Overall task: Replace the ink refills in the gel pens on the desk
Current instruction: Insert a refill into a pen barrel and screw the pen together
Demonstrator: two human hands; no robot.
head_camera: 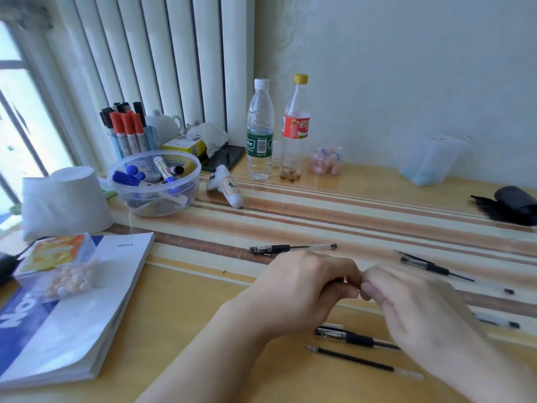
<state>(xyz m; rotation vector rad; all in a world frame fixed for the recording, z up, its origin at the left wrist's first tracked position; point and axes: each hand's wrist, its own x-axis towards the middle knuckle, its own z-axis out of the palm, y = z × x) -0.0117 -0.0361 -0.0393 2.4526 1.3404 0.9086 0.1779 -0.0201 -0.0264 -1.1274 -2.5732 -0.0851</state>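
My left hand (305,289) and my right hand (418,309) meet above the desk, fingertips pinched together on a gel pen (338,281) that is almost wholly hidden between them. A whole clear gel pen with black grip (290,248) lies just beyond my left hand. Another pen (430,266) lies to the right beyond my right hand. Below my hands rest a capped pen (348,337) and a loose black ink refill (357,360). Further pen parts (505,323) lie at the right, partly behind my right hand.
A book (87,309) with a clear box of beads (61,269) on it lies at the left. Behind are a bowl of markers (155,181), a tissue roll (64,199), two bottles (260,129), a white handheld device (226,186) and a black pouch (511,205).
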